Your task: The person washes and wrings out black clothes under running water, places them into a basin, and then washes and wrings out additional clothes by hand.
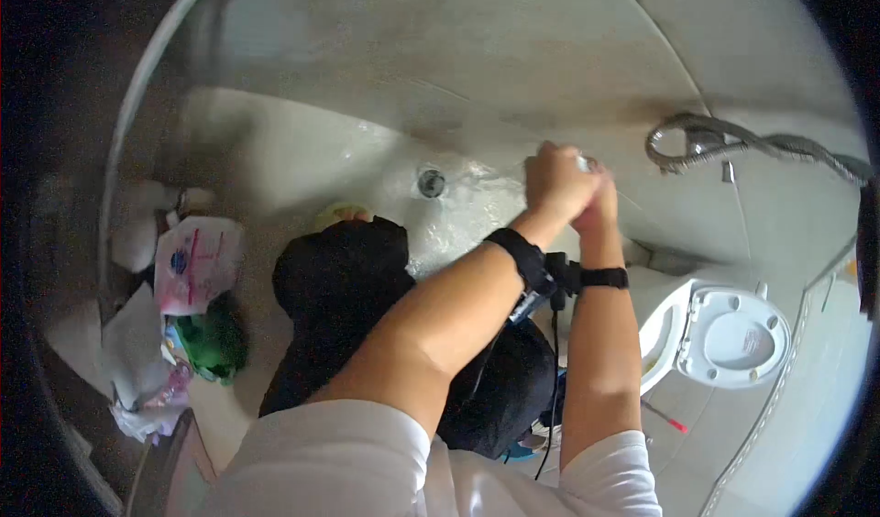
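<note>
My left hand (555, 185) is closed and pressed against my right hand (601, 207), out in front of me above the wet floor. My right hand is also closed, and my left hand partly covers it. A small pale, shiny bit (585, 163) shows between them, too blurred to name. Water (472, 207) splashes and spreads over the floor to the left of my hands. It surrounds a round dark drain (431, 182). Each wrist wears a black strap, and a black cable hangs down near the right one.
A metal shower hose (779, 146) loops along the wall at right. Below it stands a white toilet (733, 335). Plastic bags (197, 265), one with pink print, and a green bag (213, 341) lie at left beside a pale curved rail (137, 86). My black-clad knees (339, 283) are below.
</note>
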Tool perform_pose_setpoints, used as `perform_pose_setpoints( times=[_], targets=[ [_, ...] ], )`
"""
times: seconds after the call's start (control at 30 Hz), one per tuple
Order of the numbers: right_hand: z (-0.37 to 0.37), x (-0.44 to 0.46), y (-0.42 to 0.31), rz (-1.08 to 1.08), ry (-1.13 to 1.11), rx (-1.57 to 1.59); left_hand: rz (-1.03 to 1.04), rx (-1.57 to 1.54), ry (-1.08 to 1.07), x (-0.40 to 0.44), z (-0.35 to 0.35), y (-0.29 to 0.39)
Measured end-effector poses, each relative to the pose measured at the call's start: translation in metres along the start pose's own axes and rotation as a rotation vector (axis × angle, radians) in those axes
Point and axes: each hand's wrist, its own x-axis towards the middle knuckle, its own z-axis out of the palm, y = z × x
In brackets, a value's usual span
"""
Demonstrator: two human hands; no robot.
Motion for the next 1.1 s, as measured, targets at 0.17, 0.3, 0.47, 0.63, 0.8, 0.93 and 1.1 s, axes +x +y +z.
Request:
perform_pose_setpoints(
  times=[0.17, 0.3, 0.47, 0.63, 0.8, 0.93, 1.1],
  targets=[
    [0.028, -0.043, -0.020, 0.155, -0.253, 0.099, 0.296, 0.048, -0.041, -0.004, -0.012, 0.007],
    [0.024, -0.056, -0.040, -0.030, -0.196, 0.095, 0.222, -0.289, -0.060, 0.015, 0.001, -0.005],
    [0.038, -0.082, -0.057, -0.595, -0.110, -0.728, -0.532, -0.893, -0.658, 0.013, -0.037, 0.008],
    [0.066, -0.096, -0.042, -1.310, -0.152, -1.272, -0.606, -1.103, -0.735, 0.016, -0.033, 0.000],
    [0.050, -0.068, -0.020, -0.796, 0.167, -0.614, -0.173, -1.323, -0.400, 0.023, 0.012, -0.014],
    [0.034, -0.053, -0.023, -0.698, 0.057, -0.374, -0.116, -0.798, 0.054, 0.026, 0.034, -0.019],
    [0.024, -0.043, -0.029, -0.284, -0.013, -0.026, 0.037, -0.396, 0.061, 0.012, 0.017, -0.005]
  ],
)
